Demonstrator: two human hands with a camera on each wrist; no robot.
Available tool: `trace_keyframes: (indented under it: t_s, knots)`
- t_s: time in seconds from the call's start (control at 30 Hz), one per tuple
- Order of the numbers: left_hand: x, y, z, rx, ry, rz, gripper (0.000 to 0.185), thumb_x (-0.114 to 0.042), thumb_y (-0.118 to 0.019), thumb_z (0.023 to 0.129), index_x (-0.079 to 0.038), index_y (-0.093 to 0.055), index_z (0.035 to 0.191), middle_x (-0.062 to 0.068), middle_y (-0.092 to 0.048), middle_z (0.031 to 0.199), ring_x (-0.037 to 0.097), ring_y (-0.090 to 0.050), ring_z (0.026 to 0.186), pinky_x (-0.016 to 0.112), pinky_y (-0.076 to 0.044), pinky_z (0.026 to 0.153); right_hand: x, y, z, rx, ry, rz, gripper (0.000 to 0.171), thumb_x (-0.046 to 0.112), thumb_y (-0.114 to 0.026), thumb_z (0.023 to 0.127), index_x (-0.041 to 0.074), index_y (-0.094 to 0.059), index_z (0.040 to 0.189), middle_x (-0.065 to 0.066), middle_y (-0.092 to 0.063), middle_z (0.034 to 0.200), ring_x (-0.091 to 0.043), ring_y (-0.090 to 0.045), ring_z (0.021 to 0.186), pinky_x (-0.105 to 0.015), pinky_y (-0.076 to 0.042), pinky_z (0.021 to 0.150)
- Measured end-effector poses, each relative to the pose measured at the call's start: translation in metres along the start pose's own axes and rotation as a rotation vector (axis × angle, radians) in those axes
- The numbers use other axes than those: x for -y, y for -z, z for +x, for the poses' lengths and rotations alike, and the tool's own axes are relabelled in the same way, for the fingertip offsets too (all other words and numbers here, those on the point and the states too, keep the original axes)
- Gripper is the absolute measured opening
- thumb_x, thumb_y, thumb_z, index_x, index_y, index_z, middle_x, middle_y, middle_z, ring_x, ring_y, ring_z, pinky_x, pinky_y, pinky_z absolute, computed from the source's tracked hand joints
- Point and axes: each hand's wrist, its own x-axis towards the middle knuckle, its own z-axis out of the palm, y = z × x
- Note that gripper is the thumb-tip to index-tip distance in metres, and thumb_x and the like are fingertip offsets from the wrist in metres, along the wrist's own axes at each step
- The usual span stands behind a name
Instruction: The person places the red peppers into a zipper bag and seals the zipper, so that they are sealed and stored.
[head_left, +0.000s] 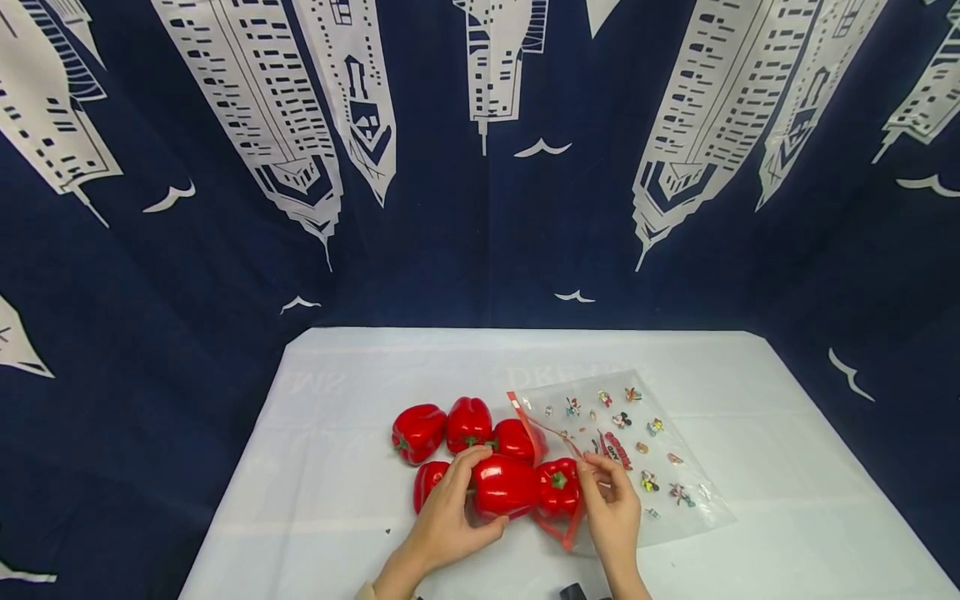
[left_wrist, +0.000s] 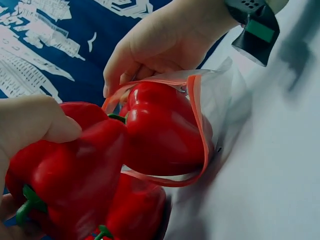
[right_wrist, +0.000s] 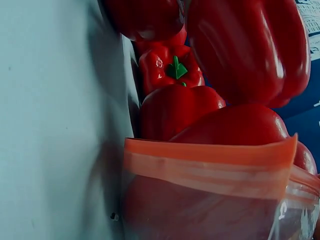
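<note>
A navy backdrop [head_left: 487,225] printed with pale upside-down buildings and birds fills the far side, and in front of it stands the white table [head_left: 322,375]. A clear plastic bag [head_left: 667,467] with small coloured prints lies on the table's right-centre, its orange-edged mouth facing left.

Both hands work at that mouth, reaching in from the near edge, apart from each other. The left hand [head_left: 453,521] angles up and to the right, thumb on the near side and fingers arched over the far side, gripping a red bell pepper [head_left: 504,486] just left of the bag. The right hand [head_left: 615,508] stands nearly upright, wrist low, thumb and bent fingers pinching the orange rim [head_left: 575,525].

A second pepper [head_left: 558,487] sits within the mouth, the rim curving around it. Behind the left hand, three more form a row: the left pepper [head_left: 418,433], the middle pepper [head_left: 468,423] and the right pepper [head_left: 513,439], the last overlapped by the rim's far end. A front pepper [head_left: 430,485] is partly hidden by the left hand.

A black device [left_wrist: 257,35] sits at the right wrist. Smallest are a green stem [head_left: 558,480] on the pepper in the mouth and a dark speck [head_left: 387,531] on the table.
</note>
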Motion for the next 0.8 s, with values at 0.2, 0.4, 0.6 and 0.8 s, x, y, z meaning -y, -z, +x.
trace_keyframes:
  t_s: [0.2, 0.4, 0.6, 0.8]
  knots:
    - [0.004, -0.007, 0.014, -0.064, -0.050, -0.017, 0.078, -0.019, -0.077, 0.072, -0.020, -0.038, 0.140, 0.001, -0.037, 0.135, 0.016, -0.048, 0.112, 0.032, -0.051, 0.084, 0.001, -0.001, 0.002, 0.007, -0.006, 0.006, 0.018, 0.021, -0.063, 0.090, 0.008, -0.066, 0.103, -0.001, -0.061, 0.088, -0.008, -0.055, 0.075, -0.014, -0.046, 0.057]
    - [0.001, -0.013, 0.027, -0.138, -0.001, -0.010, 0.081, -0.024, -0.077, 0.074, -0.017, -0.031, 0.141, 0.000, -0.041, 0.136, 0.016, -0.046, 0.118, 0.041, -0.049, 0.089, 0.012, 0.000, 0.001, 0.004, -0.010, -0.009, 0.021, 0.024, -0.063, 0.090, 0.007, -0.066, 0.102, -0.003, -0.061, 0.089, -0.009, -0.055, 0.074, -0.015, -0.046, 0.054]
    - [-0.001, -0.023, 0.038, -0.204, 0.017, -0.031, 0.075, -0.026, -0.077, 0.074, -0.009, -0.036, 0.135, -0.004, -0.044, 0.137, 0.015, -0.045, 0.122, 0.046, -0.044, 0.095, -0.009, -0.003, 0.000, 0.005, -0.003, -0.026, 0.035, 0.043, -0.060, 0.090, 0.012, -0.066, 0.103, 0.001, -0.061, 0.089, -0.009, -0.056, 0.075, -0.016, -0.047, 0.053]
    - [-0.001, -0.031, 0.047, -0.234, 0.010, -0.026, 0.072, -0.025, -0.076, 0.076, -0.011, -0.038, 0.136, 0.000, -0.038, 0.141, 0.017, -0.041, 0.125, 0.046, -0.045, 0.093, -0.012, -0.003, -0.001, 0.007, 0.008, -0.010, 0.022, 0.027, -0.063, 0.091, 0.010, -0.066, 0.104, -0.001, -0.061, 0.091, -0.008, -0.054, 0.075, -0.014, -0.046, 0.054]
